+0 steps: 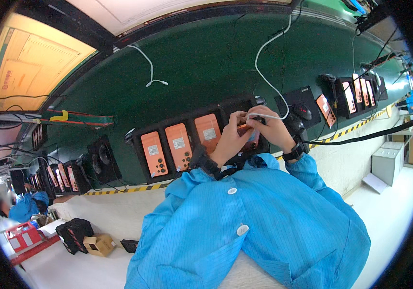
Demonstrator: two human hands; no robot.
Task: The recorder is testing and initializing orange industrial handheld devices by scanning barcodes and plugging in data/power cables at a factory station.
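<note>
Left hand [232, 138] curled round an orange phone [244, 126], held above the near edge of the bench; the phone is mostly hidden by fingers. Right hand [272, 130] meets it from the other side, fingertips pinching the end of a white cable [256, 64] at the phone's edge; whether the plug is seated, cannot tell. Cable loops down from the far side of the bench and passes over the right hand. Dark bands on both wrists, blue sleeves. Just left of and beneath the hands, a black tray [136, 145] with three orange phones [178, 144] visible in a row, backs up, each with a white label. Right of the hands, a dark mouse [303, 112] on a black mat [305, 98]; beyond it a lone orange phone lying tilted [326, 110], then another tray with several phones [359, 91]. Far left along the green bench [206, 62]: a second black mat [108, 166], then more phones standing close together [63, 177]. Second white cable [151, 72] lies loose toward the far side. Yellow-black striped tape [129, 189] runs along the near edge. Lower left, on the floor, a cardboard box [99, 244].
</note>
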